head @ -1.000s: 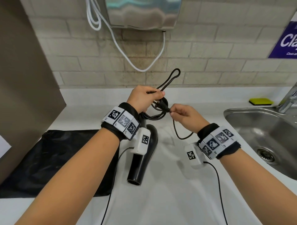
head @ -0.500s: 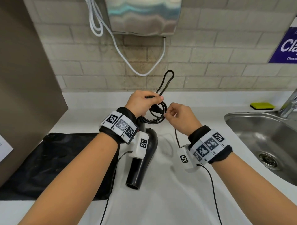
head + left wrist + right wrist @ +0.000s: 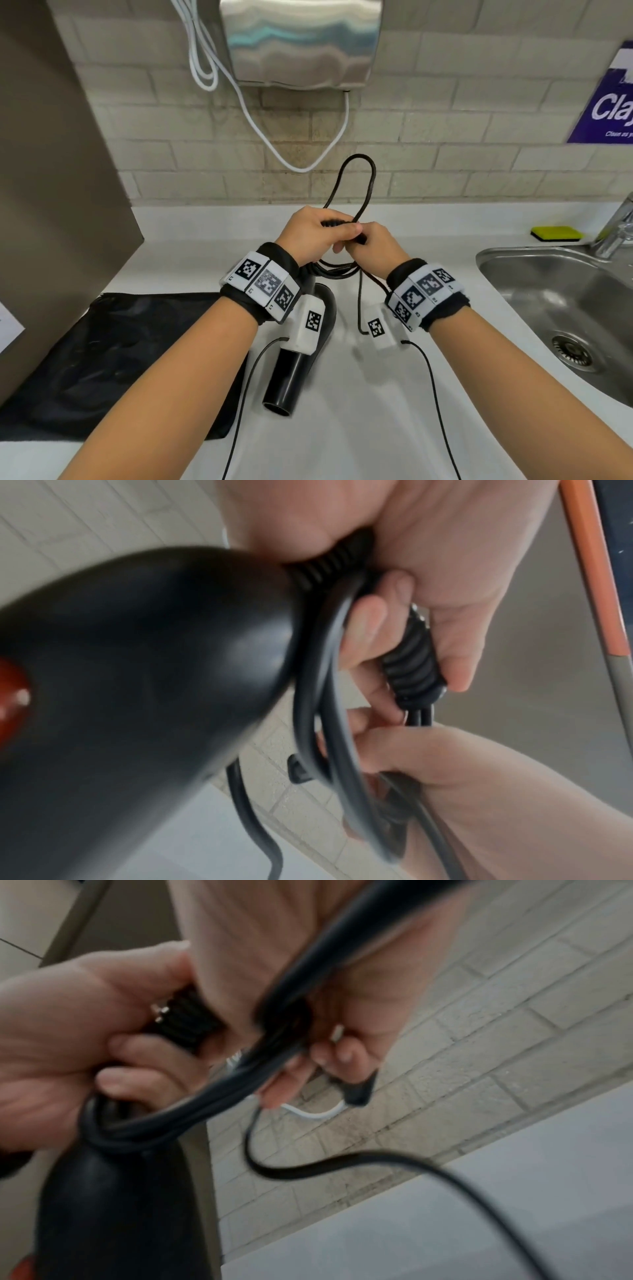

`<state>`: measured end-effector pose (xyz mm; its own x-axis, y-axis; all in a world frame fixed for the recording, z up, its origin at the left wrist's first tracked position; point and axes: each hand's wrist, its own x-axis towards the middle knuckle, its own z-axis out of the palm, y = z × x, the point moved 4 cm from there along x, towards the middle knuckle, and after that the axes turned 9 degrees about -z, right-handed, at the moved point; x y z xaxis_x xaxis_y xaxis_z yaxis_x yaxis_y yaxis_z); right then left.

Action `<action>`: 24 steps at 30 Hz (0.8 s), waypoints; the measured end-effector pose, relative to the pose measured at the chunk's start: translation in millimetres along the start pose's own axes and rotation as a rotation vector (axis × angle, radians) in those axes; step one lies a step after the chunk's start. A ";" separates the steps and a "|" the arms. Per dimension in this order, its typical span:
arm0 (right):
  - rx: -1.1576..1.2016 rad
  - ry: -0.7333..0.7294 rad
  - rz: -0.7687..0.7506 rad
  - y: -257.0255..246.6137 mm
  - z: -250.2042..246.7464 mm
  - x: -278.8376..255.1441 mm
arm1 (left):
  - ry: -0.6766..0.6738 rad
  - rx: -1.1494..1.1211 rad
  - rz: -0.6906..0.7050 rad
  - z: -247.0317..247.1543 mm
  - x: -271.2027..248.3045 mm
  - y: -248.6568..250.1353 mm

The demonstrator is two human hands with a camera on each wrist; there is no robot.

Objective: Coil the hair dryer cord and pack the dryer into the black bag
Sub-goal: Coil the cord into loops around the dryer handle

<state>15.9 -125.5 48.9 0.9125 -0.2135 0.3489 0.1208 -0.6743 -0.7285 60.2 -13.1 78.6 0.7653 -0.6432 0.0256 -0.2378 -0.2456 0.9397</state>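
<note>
Centrally, above the white tabletop (image 3: pixel 342 428): left hand (image 3: pixel 310 236) curled around gathered loops of black cord (image 3: pixel 356 178) at the ribbed strain relief, with the black hair dryer (image 3: pixel 298 363) hanging from that grip, nozzle down toward the near edge. Right hand (image 3: pixel 373 250) pressed against the left, fingers (image 3: pixel 346 1053) curled round the bundled cord strands. One cord loop standing up above both hands against the tiled wall; a thin strand trailing down past the right wrist. Ribbed plug (image 3: pixel 411 664) held between left fingers (image 3: pixel 366 620) and palm in the left wrist view. Black bag (image 3: pixel 113 363) flat at the tabletop's left edge, beside the dryer, under the left forearm. Steel sink (image 3: pixel 561 308) at the right edge, yellow sponge (image 3: pixel 556 233) at the far right corner.
</note>
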 end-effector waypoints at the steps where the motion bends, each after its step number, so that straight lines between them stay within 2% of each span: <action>1: 0.048 -0.051 -0.014 0.1 -1.8 -2.3 | 0.015 -0.009 -0.014 -3.1 0.4 -1.6; 3: 0.186 -0.105 -0.009 5.0 -5.6 -5.7 | 0.042 -0.042 -0.044 -11.0 1.7 -4.7; 5: 0.194 -0.098 -0.007 15.0 -8.9 -6.5 | 0.041 -0.062 -0.059 -16.8 2.5 -7.4; 8: 0.082 -0.043 -0.076 22.8 -10.6 -2.6 | 0.013 -0.059 -0.054 -18.8 3.1 -7.5; 14: 0.196 0.051 -0.235 10.5 -6.6 1.4 | -0.032 -0.064 -0.061 -14.6 3.8 -6.7; 19: 0.362 0.118 -0.282 8.7 -2.1 -0.6 | -0.111 -0.085 -0.132 -17.1 5.9 -8.4; 24: 0.453 0.273 -0.247 11.3 0.9 2.2 | -0.146 -0.080 -0.153 -18.1 7.7 -9.1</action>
<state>19.7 -133.0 40.9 0.7094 -0.3033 0.6362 0.5272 -0.3706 -0.7646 79.1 -2.7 76.4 0.6930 -0.7023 -0.1630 -0.0734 -0.2937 0.9531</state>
